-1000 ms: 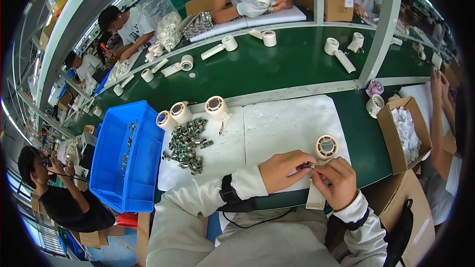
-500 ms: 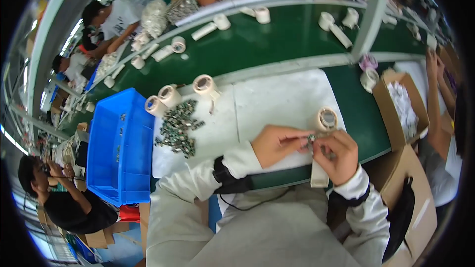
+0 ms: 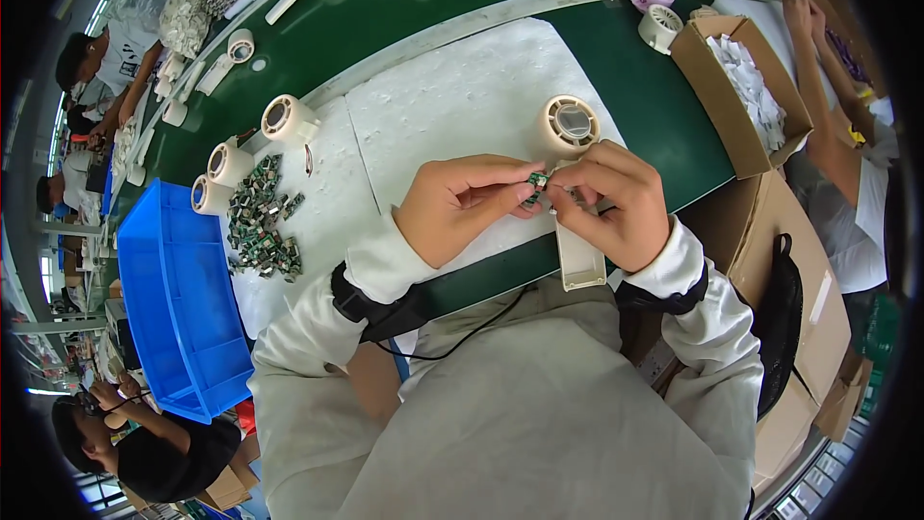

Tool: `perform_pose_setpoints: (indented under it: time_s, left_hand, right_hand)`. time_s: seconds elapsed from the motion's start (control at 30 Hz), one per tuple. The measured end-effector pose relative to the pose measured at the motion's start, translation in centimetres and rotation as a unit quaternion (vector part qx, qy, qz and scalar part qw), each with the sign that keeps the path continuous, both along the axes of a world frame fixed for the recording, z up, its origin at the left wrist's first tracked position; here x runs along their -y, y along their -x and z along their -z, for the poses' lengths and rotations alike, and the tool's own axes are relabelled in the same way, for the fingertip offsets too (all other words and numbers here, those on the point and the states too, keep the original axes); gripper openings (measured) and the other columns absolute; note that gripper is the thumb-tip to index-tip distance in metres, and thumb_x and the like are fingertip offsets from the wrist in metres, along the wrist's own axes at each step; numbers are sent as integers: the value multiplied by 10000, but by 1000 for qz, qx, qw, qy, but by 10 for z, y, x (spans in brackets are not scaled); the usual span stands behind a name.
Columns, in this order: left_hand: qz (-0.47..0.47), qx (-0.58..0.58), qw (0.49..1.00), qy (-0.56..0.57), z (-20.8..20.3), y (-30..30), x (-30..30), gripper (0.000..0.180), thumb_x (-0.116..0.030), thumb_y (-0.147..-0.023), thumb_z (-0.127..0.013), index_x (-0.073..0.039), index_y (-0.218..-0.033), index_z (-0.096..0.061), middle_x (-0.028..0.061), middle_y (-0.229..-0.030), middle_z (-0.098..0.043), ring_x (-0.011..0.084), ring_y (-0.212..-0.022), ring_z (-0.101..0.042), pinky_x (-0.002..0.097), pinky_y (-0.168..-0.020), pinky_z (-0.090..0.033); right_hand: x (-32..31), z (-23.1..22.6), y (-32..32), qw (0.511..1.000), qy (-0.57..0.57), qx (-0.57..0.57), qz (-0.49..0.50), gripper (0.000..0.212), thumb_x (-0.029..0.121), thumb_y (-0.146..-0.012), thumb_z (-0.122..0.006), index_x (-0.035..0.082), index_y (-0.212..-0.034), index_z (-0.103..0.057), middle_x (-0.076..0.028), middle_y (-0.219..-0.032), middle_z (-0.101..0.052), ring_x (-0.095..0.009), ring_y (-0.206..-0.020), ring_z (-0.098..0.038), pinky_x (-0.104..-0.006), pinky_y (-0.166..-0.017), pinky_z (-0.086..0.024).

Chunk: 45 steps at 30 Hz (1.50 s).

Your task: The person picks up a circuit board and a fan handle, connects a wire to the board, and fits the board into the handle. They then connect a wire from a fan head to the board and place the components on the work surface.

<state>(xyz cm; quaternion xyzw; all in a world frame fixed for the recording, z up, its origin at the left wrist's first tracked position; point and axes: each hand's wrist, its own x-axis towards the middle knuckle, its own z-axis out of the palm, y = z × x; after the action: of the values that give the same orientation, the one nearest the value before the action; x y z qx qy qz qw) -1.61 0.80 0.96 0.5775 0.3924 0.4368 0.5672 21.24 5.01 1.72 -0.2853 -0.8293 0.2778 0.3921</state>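
Note:
My left hand [image 3: 445, 210] pinches a small green circuit board [image 3: 536, 183] between thumb and fingertips. On the other side of the board, my right hand [image 3: 616, 204] is closed, its thumb and forefinger at the board's edge; whether a wire lies in them is too small to tell. Beneath my right hand is a cream handheld fan housing [image 3: 568, 125], its round head beyond the fingers and its open, hollow handle [image 3: 581, 260] pointing toward me. The hand covers the part between head and handle.
A white foam sheet [image 3: 452, 87] covers the green bench. On its left lie a heap of circuit boards [image 3: 262, 226] and several cream fan housings [image 3: 290, 121]. A blue bin [image 3: 183, 299] stands farther left. At the right are a cardboard box [image 3: 717, 101] of white pieces and another person's arms [image 3: 835, 116].
The whole view has shifted and turned, so bench and hands appear elsewhere in the picture. Both hands stay together at the circuit board, which now shows more of its green face.

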Motion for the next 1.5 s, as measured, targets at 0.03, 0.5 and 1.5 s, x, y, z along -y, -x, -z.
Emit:
perform_pose_setpoints:
  time_s: [0.03,0.5,1.5]
  left_hand:
    - [-1,1,1000,2,0,1,0,278,-18,-1010,-619,54,-1274,-665,156,-1163,-715,206,-1004,-718,322,-903,-592]
    - [88,80,992,49,2,7,-3,254,-26,-1013,-611,54,-1246,-672,159,-1159,-686,271,-1082,-707,395,-945,-618]
    - [27,79,992,95,11,5,0,299,-31,-1005,-630,52,-1292,-646,164,-1205,-708,229,-1066,-709,354,-910,-621]
  right_hand:
    - [0,-1,-1,1000,3,3,-8,121,0,-786,-767,13,-900,-730,-39,-696,-503,-166,-627,-490,-311,-570,-391]
    - [-7,-2,-9,993,89,16,-73,156,37,-840,-811,4,-977,-743,-29,-754,-510,-128,-633,-463,-289,-582,-381]
    - [6,-3,-2,994,85,60,-18,140,-2,-809,-759,30,-946,-761,-24,-767,-563,-138,-708,-500,-281,-641,-404]
